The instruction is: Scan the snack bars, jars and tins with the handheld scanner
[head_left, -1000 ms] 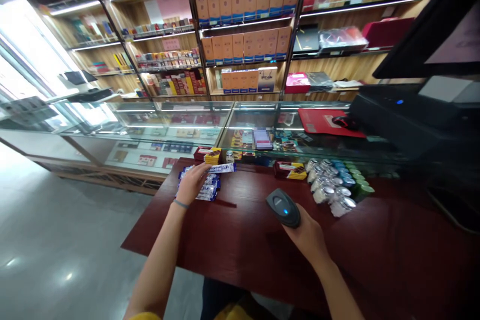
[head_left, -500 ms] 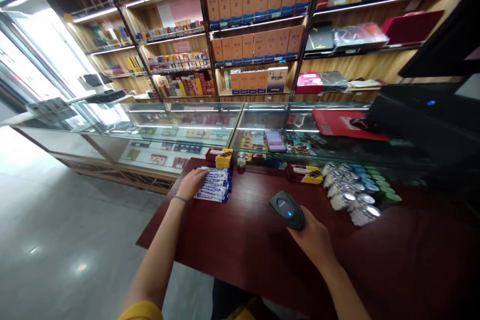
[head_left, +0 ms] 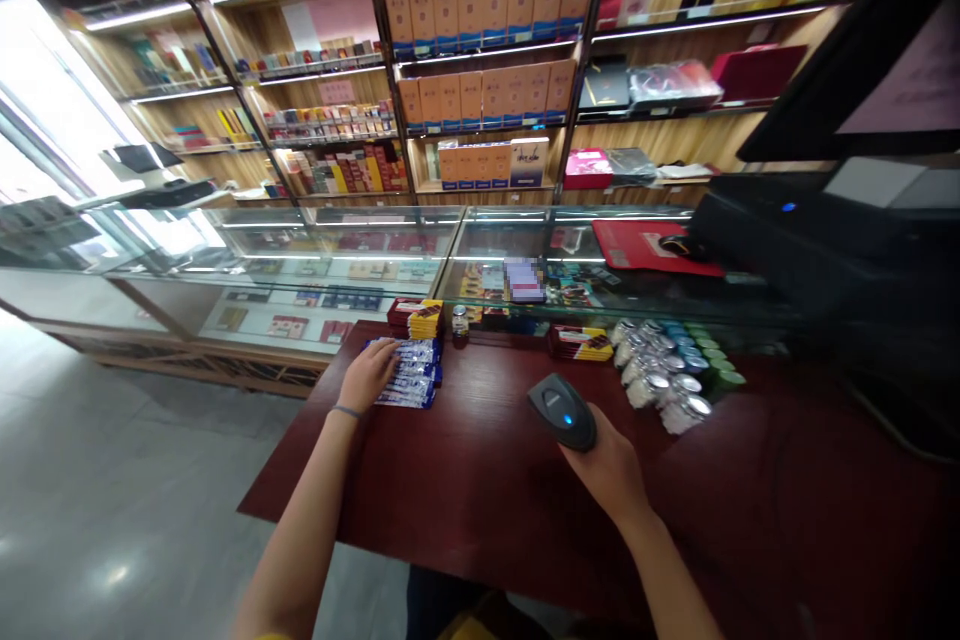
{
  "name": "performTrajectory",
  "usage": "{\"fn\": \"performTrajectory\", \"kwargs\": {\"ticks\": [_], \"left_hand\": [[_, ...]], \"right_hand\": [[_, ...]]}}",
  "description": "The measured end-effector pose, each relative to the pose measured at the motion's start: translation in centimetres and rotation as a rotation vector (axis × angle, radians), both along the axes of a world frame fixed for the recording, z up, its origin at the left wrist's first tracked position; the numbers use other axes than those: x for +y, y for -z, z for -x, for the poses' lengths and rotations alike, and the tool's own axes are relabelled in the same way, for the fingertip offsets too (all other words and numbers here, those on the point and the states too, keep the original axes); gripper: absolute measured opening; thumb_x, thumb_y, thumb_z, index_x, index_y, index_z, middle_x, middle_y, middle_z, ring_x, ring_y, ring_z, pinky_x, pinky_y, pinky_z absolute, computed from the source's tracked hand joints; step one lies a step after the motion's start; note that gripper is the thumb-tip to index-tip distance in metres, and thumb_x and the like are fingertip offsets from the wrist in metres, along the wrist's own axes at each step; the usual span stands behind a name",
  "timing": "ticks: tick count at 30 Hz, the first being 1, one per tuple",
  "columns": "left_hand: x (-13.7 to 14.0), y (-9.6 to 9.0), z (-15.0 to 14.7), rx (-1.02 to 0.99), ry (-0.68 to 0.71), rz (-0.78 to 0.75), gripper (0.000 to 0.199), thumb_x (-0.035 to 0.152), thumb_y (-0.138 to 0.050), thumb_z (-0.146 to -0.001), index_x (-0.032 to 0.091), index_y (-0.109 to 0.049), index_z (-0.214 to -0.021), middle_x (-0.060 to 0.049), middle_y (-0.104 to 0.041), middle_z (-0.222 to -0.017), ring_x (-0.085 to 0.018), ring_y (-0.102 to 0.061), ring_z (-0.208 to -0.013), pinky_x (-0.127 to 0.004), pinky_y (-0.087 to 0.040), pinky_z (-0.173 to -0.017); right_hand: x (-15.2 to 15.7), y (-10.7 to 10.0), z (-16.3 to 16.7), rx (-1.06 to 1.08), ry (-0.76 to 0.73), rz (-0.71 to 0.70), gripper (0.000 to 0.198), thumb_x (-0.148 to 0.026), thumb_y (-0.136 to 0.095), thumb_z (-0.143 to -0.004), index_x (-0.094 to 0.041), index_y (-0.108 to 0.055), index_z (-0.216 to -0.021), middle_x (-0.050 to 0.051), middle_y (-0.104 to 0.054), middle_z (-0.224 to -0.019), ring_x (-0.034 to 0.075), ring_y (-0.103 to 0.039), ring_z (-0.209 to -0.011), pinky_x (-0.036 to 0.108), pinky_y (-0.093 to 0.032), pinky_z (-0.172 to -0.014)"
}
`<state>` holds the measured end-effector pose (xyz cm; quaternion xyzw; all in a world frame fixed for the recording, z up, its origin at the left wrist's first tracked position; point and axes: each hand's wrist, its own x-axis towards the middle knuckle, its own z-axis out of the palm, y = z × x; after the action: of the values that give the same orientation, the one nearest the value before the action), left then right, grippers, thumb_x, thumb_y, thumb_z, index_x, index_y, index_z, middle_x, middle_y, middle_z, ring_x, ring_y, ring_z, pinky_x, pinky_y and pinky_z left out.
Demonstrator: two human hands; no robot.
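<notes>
My right hand is wrapped round the handle of a dark barcode scanner, held above the table with a blue light on its top. The scanner's head points forward and left. On the left, my left hand lies with its fingers stretched over the edge of a row of blue and silver packets, touching them without a visible grip. Just behind the packets is a stack of red and yellow chocolate boxes. A small glass jar with a metallic lid stands to its right.
Another chocolate stack and several lidded jars with blue and green cans line the table's back right. Behind the wooden table runs a glass display counter. A black monitor looms at right, near a red mat.
The view has turned slightly right, so things sit further left. My left hand stays on the packets, and my right hand still holds the scanner at much the same place.
</notes>
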<state>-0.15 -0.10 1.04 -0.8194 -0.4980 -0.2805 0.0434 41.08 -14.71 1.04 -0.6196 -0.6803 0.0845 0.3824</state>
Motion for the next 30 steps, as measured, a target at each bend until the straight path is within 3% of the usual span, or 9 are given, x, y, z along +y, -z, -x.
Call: {"fn": "performTrajectory", "kwargs": {"ticks": [7, 17, 24, 30], "left_hand": [[-0.6, -0.1, -9.6, -0.142, 0.155, -0.1, 0.032, 0.027, -0.046, -0.097, 0.023, -0.057, -0.127, -0.009, -0.064, -0.122, -0.021, -0.06, -0.114, -0.041, -0.05, -0.101], [-1.4, 2.3, -25.4, -0.159, 0.39, 0.038, 0.039, 0.024, -0.047, -0.095, 0.024, -0.053, -0.134, -0.012, -0.05, -0.14, -0.025, -0.044, -0.134, -0.046, -0.041, -0.112], [-0.5, 3.2, -31.1, -0.156, 0.489, 0.071, 0.045, 0.017, -0.047, -0.092, 0.022, -0.051, -0.137, -0.015, -0.047, -0.144, -0.028, -0.036, -0.14, -0.05, -0.035, -0.115], [2.2, 2.9, -34.7, -0.013, 0.391, 0.125, 0.054, 0.022, -0.055, -0.089, 0.025, -0.045, -0.142, -0.015, -0.035, -0.154, -0.034, -0.024, -0.146, -0.059, -0.025, -0.115]], "right_hand": [[-0.7, -0.1, -3.1, 0.027, 0.111, -0.023, 0.024, -0.035, -0.057, -0.082, -0.023, -0.057, -0.103, 0.005, -0.069, -0.099, 0.022, -0.068, -0.089, 0.029, -0.051, -0.071], [-2.8, -0.2, -8.6, 0.008, 0.284, -0.022, 0.033, -0.036, -0.057, -0.082, -0.022, -0.059, -0.113, 0.008, -0.07, -0.109, 0.026, -0.068, -0.1, 0.032, -0.054, -0.078], [-3.2, -0.1, -9.8, 0.022, 0.249, -0.027, 0.041, -0.034, -0.057, -0.084, -0.021, -0.055, -0.123, 0.01, -0.068, -0.117, 0.027, -0.066, -0.107, 0.036, -0.055, -0.084], [-3.0, 0.1, -10.0, 0.026, 0.234, -0.057, 0.041, -0.035, -0.058, -0.085, -0.019, -0.054, -0.124, 0.01, -0.068, -0.116, 0.026, -0.066, -0.106, 0.034, -0.055, -0.084]]}}
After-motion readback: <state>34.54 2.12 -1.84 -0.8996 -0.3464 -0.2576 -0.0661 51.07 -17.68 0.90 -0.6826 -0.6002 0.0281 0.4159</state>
